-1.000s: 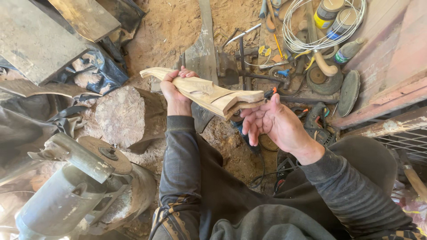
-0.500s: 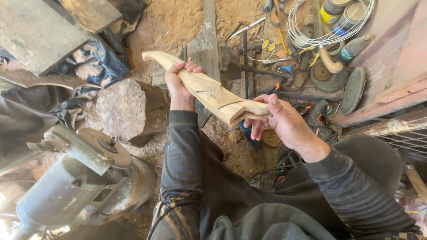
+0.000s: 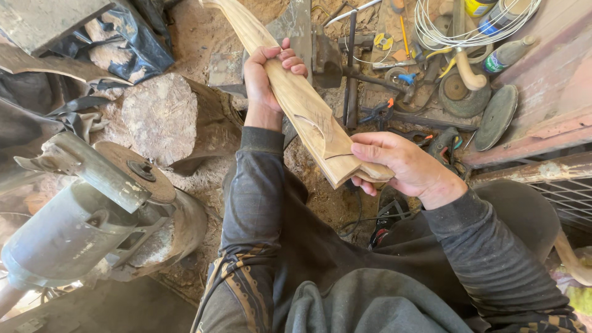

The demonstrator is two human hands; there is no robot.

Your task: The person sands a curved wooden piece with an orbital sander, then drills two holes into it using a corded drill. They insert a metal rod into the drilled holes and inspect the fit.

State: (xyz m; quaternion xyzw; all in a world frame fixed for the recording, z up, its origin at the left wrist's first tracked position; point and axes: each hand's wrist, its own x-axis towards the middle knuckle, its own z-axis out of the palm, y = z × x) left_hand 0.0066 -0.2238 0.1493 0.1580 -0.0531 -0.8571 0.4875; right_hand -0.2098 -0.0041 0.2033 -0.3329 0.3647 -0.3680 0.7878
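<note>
There is one camera, worn on the person's head. It looks almost straight down, from close up, over both arms to the dirt floor (image 3: pixel 203 37), a tree stump (image 3: pixel 161 117) and a grinder (image 3: pixel 86 209).

- Bare dirt floor (image 3: pixel 185 24), sandy brown, sunlit, strewn with sawdust.
- Near the middle, a cut tree stump (image 3: pixel 161 117) with a pale, rough top, used as landmark.
- Just below the stump, a grey disc sander (image 3: pixel 92 209) on a metal motor body.
- Above left of the stump, crumpled black plastic sheet (image 3: pixel 132 43).
- Far right of the stump, scattered hand tools (image 3: pixel 394 111), a coil of white wire (image 3: pixel 456 31), round discs (image 3: pixel 496 117).
- At the right edge, a reddish metal frame (image 3: pixel 549 105) with wire mesh (image 3: pixel 567 197) beneath.
</note>
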